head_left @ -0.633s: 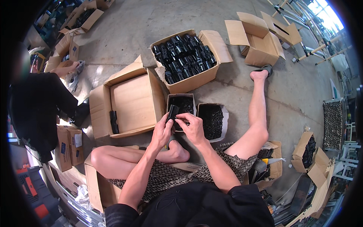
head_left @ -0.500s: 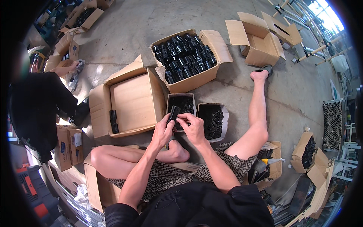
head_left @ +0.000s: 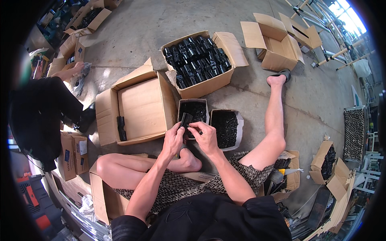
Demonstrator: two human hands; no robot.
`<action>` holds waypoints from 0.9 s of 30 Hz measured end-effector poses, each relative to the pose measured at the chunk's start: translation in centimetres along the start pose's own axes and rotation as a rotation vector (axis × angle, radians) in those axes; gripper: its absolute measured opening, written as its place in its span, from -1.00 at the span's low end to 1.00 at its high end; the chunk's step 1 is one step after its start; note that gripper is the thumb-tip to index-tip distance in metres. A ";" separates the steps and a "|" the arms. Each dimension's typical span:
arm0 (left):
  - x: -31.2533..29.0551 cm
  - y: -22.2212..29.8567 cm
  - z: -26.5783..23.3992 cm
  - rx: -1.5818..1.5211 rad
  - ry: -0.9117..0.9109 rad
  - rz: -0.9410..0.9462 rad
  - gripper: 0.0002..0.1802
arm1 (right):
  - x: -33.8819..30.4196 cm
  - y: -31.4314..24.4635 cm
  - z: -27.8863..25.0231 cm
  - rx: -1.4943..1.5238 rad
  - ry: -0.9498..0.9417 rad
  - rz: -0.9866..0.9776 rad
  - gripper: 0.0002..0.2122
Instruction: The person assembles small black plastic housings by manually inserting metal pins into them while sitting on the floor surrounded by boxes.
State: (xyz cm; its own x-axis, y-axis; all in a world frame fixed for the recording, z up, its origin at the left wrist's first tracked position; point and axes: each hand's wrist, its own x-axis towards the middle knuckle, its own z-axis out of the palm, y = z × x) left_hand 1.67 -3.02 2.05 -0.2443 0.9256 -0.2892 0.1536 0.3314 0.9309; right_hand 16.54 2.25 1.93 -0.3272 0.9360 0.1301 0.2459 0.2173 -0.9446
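My left hand (head_left: 173, 139) is closed around a black tubular plastic part (head_left: 185, 119), held tilted over a small box of small black pieces (head_left: 194, 109). Close by on its right, my right hand (head_left: 206, 135) pinches at the part's side; whatever its fingertips hold is too small to make out. A second small box (head_left: 240, 130), full of tiny black pieces, sits just right of that hand. On the left, a large cardboard box (head_left: 165, 106) has a single black tubular part (head_left: 121, 127) lying inside it. Many similar black parts (head_left: 197, 60) fill the carton beyond.
An open cardboard box (head_left: 277, 52) stands at the far right, near a pipe rack (head_left: 321, 24). My legs are spread around the work area. Another person (head_left: 44, 116) in dark clothes is at the left, with a hand on clear plastic. Boxes and tools flank me.
The black part in my left hand has turned slightly, showing a different side. My right hand stays pinched beside it, almost unmoved.
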 end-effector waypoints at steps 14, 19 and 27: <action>0.0 0.0 0.0 0.094 0.019 0.052 -0.69 | -0.5 0.3 0.9 -0.078 0.070 -0.009 -0.87; 0.0 0.7 -0.1 0.278 0.032 0.219 -0.64 | -0.9 0.5 1.3 -0.069 0.106 0.002 -0.88; -0.1 0.5 0.1 0.341 0.094 0.301 -0.61 | -0.8 0.2 1.6 0.188 0.106 0.249 -0.85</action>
State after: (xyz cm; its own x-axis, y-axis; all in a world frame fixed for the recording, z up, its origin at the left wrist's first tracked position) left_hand 1.85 -2.94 2.53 -0.2239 0.9744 0.0184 0.5335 0.1068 0.8391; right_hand 15.40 1.13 1.19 -0.1792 0.9796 -0.0905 0.1306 -0.0675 -0.9891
